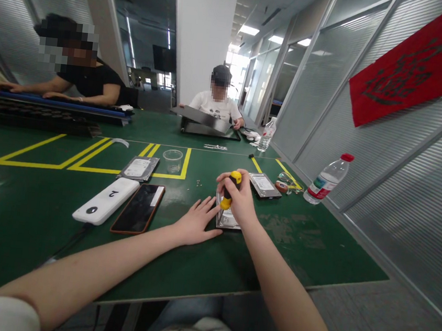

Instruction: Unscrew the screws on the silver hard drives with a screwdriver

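in our right hand point(238, 195) a screwdriver point(236, 176) of smooth yellow-and-black plastic, beneath our grip a shiny metal hard drive point(230, 220), left of it a glossy-screened phone point(136, 210)

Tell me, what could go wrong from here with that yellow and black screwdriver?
The screwdriver, in the grip of the right hand, points down at the hard drive, right by the fingers of the left hand; a slip might jab them or scratch the drive. Also, small loose bits lie on the table just beyond the left hand, so a careless sweep could scatter them.
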Demonstrator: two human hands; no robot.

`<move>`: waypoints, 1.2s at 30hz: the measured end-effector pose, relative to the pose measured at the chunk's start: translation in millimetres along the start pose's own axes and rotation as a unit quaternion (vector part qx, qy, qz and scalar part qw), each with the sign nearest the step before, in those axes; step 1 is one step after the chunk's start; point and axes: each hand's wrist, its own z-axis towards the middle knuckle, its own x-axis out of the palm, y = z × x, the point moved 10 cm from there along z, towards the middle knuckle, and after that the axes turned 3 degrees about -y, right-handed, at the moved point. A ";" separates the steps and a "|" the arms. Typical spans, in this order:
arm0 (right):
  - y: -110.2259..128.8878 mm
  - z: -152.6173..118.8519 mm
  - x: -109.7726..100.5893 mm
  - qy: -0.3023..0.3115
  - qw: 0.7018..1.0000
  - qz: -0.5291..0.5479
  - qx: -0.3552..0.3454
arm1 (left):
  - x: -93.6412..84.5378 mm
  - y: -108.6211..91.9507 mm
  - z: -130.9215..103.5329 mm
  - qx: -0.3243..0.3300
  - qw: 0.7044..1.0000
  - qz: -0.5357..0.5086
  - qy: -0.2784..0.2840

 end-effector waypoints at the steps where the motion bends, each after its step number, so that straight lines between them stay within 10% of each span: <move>1: -1.0 0.4 -1.1 -0.002 1.000 -0.004 0.005 | 0.0 -0.4 0.0 -0.001 1.000 0.000 0.001; 23: -9.8 -0.3 8.5 0.028 0.992 0.087 0.088 | 2.4 -0.9 1.1 -0.003 1.000 0.008 0.007; 36: -9.9 0.2 -8.4 -0.028 0.999 -0.011 0.025 | 1.5 -1.2 0.6 -0.008 1.000 0.002 0.014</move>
